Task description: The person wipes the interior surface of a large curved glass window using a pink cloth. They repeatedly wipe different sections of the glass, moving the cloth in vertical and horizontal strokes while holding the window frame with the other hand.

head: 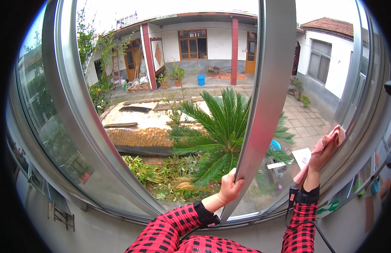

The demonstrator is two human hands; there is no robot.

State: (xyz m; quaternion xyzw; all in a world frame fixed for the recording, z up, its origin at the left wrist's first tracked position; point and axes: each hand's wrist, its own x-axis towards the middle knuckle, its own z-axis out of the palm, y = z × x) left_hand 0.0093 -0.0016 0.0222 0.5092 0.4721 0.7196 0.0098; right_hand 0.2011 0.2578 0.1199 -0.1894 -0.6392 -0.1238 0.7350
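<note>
My left hand grips the upright metal frame of a sliding window sash near its lower end, thumb on the near face. Under my right hand is a pink cloth, pressed against the right part of the glass pane close to its outer frame. One end of the cloth hangs below the palm. Both wrists wear black bands, and a black cable trails from the right one. Left of the gripped frame, the window opening shows the courtyard; another metal upright bounds it on that side.
The window track runs along the bottom, above a pale wall. Outside stand a sago palm, a covered heap of maize cobs, a blue bucket and a white-walled house. A small white table shows beyond the glass.
</note>
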